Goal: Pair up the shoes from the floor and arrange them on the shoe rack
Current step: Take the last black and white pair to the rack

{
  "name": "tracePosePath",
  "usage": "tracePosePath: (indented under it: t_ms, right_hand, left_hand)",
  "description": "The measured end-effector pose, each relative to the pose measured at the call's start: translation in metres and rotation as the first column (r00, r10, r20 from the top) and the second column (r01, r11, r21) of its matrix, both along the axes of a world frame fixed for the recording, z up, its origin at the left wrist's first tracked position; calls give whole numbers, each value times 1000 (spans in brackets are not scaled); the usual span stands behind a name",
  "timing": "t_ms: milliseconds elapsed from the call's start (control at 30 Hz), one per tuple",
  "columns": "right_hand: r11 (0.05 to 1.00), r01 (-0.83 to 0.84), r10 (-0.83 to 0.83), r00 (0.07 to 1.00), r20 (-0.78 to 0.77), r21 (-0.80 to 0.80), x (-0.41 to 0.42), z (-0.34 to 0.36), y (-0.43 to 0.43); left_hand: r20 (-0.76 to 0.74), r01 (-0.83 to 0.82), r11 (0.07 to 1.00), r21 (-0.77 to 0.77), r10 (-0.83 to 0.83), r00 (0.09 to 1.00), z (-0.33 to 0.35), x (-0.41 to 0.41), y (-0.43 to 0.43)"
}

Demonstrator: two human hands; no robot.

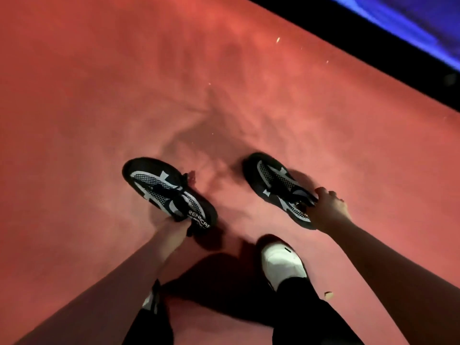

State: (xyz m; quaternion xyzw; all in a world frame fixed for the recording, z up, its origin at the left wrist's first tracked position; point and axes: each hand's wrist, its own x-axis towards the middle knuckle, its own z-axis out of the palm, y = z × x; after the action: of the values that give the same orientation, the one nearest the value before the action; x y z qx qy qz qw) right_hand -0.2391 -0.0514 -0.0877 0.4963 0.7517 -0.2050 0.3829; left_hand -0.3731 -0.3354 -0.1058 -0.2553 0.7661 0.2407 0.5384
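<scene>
Two matching black sneakers with white and mesh panels are held above the red floor, toes pointing away from me. My left hand (174, 229) grips the heel of the left sneaker (166, 190), its fingers mostly hidden under the shoe. My right hand (328, 210) is closed on the heel opening of the right sneaker (276, 185). The two shoes hang roughly level, a good gap apart. No shoe rack is in view.
Red floor (124, 95) fills most of the view. A black strip (373, 61) with a blue surface (423, 23) beyond runs across the top right corner. My own feet stand below, one in a white and black shoe (281, 265), legs in dark trousers.
</scene>
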Motion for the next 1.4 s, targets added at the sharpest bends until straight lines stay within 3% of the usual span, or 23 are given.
tracePosePath:
  t_ms: [100,200,267,400,500,700,833,900,1033,1333,1400]
  right_hand:
    - [997,68,-69,997,-46,-23,13,-34,6]
    - [985,168,-172,979,-108,-48,26,-50,13]
    - [945,289,-312,938,-151,-152,30,-44,15]
    - [789,509,-539,842,7,-344,32,-20,11]
    - [690,620,-674,739,-18,-373,24,13,-1]
    - [630,676,-738,674,-25,-382,11,104,-30]
    - [437,775,-885,462,-63,-456,14,186,-44]
    - [302,800,-946,317,-62,-518,19,229,-50]
    - [141,798,-990,116,-80,-585,39,312,-63]
    - [-130,690,-933,-328,-147,-712,179,502,-89]
    - [-172,672,-898,-408,-166,-720,222,535,-97]
  left_hand:
    - [-36,-406,912,63,408,912,-38,9,2]
    - [-91,-506,859,78,512,854,-49,17,-5]
    - [-109,-478,875,78,484,868,-42,20,-8]
    - [-185,-411,911,28,408,894,-16,11,0]
    - [-157,-292,956,15,291,944,21,8,9]
    - [-212,48,998,37,-40,976,135,10,21]
    - [-228,124,985,116,-95,969,216,1,29]
    - [-278,268,951,156,-218,936,250,-3,27]
    - [-389,474,856,207,-373,842,322,-13,39]
    - [-591,796,552,249,-564,577,494,53,134]
    - [-609,821,473,320,-560,561,530,95,157]
